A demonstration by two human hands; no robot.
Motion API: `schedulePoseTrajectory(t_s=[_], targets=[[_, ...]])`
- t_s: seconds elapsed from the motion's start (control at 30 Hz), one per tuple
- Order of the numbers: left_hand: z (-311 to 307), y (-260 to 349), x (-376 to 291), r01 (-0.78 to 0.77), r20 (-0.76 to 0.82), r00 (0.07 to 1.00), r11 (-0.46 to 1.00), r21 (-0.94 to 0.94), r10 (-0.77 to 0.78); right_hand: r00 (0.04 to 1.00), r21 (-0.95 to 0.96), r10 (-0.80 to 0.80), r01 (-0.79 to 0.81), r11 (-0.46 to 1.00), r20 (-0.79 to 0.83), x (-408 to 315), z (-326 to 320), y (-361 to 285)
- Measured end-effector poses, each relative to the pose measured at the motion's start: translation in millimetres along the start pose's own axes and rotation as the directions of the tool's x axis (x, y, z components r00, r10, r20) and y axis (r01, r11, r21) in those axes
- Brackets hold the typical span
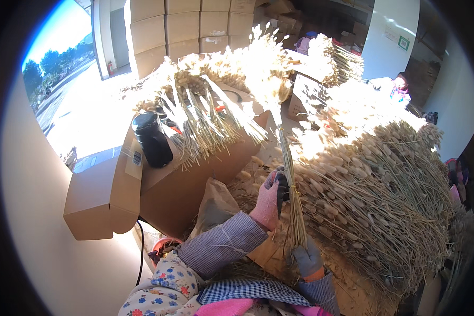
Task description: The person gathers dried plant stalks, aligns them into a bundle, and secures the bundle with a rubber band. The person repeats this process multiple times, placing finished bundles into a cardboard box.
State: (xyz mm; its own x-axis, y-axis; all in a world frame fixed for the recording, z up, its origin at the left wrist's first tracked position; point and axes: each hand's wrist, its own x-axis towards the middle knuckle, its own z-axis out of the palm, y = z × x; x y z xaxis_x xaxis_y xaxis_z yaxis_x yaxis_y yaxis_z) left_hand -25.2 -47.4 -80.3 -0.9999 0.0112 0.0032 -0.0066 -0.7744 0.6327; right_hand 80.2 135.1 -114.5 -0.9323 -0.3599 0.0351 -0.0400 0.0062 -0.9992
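Observation:
A tied bundle of dried bunny-tail grass [296,215] stands nearly upright before me, its fluffy heads at the top in bright sunlight. Yellow ties circle its stems in two places. My left hand [269,195], in a pink glove with a dark palm, grips the stems about midway. Down at the cut ends, my right hand [308,259] closes around the stems in a grey glove with an orange cuff. Some of its fingers are hidden. Immediately to the right lies a large heap of loose bunny-tail grass [363,189].
Finished-looking bunches [205,126] lie on a cardboard-covered table at left, beside a black lidded bottle [152,138]. An open carton flap [102,189] juts toward me. Stacked cartons [197,27] line the back. Another person [399,89] is beyond the heap. An orange bucket [164,247] sits low at left.

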Motion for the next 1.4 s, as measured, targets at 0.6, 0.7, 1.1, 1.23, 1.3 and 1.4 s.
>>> schedulePoseTrajectory(t_s=[0.6,0.7,1.1,1.23,1.3,1.4], targets=[[9,-18,-18,0.120,-0.157,0.981,0.992,0.028,-0.115,0.994,-0.230,-0.096,0.081,0.970,-0.056,1,6,21],[4,-20,-23,0.152,-0.149,0.976,0.987,-0.046,-0.157,0.992,-0.228,-0.120,0.108,0.968,-0.043,4,7,27],[-1,-9,-29,0.133,-0.079,0.987,0.986,-0.097,-0.141,0.988,-0.292,-0.153,0.142,0.946,-0.017,6,14,28],[-1,-8,-30,0.095,-0.045,0.994,0.990,-0.103,-0.100,0.989,-0.208,-0.146,0.145,0.967,0.009,9,17,29],[0,-6,-32,0.053,0.019,0.999,0.991,-0.127,-0.051,0.991,-0.161,-0.130,0.132,0.978,0.019,9,20,26],[2,1,-38,0.072,-0.022,0.997,0.996,-0.055,-0.074,0.994,-0.149,-0.097,0.104,0.983,0.050,8,22,17]])
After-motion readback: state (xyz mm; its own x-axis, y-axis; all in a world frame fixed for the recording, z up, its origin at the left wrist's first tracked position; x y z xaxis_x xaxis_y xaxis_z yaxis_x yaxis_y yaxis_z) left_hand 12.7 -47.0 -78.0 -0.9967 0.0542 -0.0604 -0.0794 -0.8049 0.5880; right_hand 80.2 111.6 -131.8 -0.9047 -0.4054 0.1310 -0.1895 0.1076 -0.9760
